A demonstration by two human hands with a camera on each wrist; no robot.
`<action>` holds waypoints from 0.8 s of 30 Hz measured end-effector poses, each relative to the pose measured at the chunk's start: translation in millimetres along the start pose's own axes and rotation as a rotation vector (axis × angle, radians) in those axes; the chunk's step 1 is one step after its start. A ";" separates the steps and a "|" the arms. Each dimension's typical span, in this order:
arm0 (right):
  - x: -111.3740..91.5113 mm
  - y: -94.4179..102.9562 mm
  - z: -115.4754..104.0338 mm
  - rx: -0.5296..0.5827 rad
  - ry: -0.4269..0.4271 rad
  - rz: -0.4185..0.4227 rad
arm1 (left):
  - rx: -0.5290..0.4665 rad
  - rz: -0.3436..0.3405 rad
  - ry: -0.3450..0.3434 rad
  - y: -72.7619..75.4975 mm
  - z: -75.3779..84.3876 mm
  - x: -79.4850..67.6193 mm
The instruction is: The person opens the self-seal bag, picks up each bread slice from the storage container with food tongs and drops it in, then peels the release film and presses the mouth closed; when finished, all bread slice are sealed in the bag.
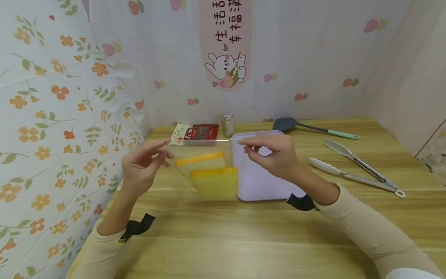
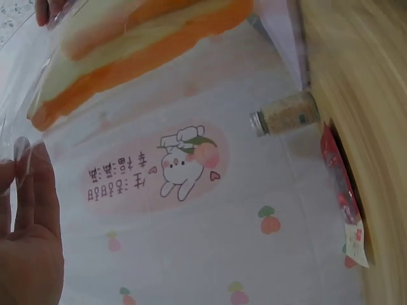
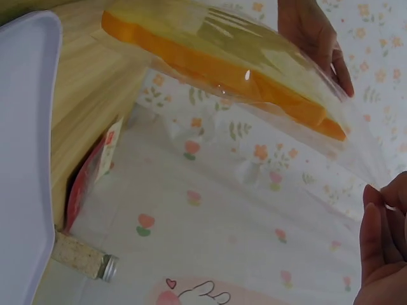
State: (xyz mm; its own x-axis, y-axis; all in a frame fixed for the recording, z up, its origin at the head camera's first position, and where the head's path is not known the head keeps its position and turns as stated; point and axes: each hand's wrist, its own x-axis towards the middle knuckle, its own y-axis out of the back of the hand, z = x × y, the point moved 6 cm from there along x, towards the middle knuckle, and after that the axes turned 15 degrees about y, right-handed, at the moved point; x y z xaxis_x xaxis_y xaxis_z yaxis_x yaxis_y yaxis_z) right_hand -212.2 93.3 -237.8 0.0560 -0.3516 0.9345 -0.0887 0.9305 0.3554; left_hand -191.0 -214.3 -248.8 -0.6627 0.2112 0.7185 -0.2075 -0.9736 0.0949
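Observation:
A clear plastic bag (image 1: 228,155) hangs above the table with its top edge stretched between both hands. Two pale-yellow bread slices (image 1: 214,184) with orange crusts lie inside it, one overlapping the other. My left hand (image 1: 139,166) pinches the bag's left top corner, and film lies across its fingertips in the left wrist view. At the opposite corner, the thumb and fingers of my right hand (image 1: 273,155) pinch the edge. In the right wrist view, one bread slice (image 3: 222,73) shows through the shiny film.
Behind the bag are a red-and-cream packet (image 1: 200,133) and a small glass jar (image 1: 228,126). A lilac tray (image 1: 259,182) lies partly under the right hand. Farther right are a dark spatula (image 1: 285,124) with a green handle and spread metal tongs (image 1: 362,182).

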 end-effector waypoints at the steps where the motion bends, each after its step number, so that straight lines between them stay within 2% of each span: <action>1: 0.1 -0.7 -1.6 0.017 0.001 0.005 | -0.025 -0.014 -0.008 1.0 1.8 -1.5; 4: 0.3 -2.7 -5.8 0.082 -0.012 0.033 | -0.087 -0.045 -0.022 2.9 6.0 -4.8; 8: -3.7 -9.2 -4.6 0.151 -0.083 0.066 | -0.101 -0.050 0.041 5.6 2.4 -6.8; 11: -13.4 -17.3 4.2 0.173 -0.189 0.069 | -0.084 -0.046 0.127 9.1 -7.9 -9.0; 16: -36.3 -29.4 28.4 0.115 -0.375 0.068 | 0.008 -0.012 0.304 16.0 -34.0 -11.2; 20: -50.0 -35.0 49.8 0.044 -0.483 0.070 | 0.109 0.034 0.447 21.1 -56.5 -7.0; 24: -58.3 -40.4 69.9 0.013 -0.567 0.047 | 0.178 0.035 0.534 27.0 -76.4 -2.0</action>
State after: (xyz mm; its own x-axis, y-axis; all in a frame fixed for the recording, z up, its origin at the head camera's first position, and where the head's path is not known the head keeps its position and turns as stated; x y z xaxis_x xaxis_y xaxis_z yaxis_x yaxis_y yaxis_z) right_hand -281.4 69.0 -305.2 -0.4905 -0.3136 0.8131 -0.0905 0.9463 0.3104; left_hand -250.2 -234.5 -300.3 -0.9487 0.1481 0.2793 -0.0853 -0.9706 0.2250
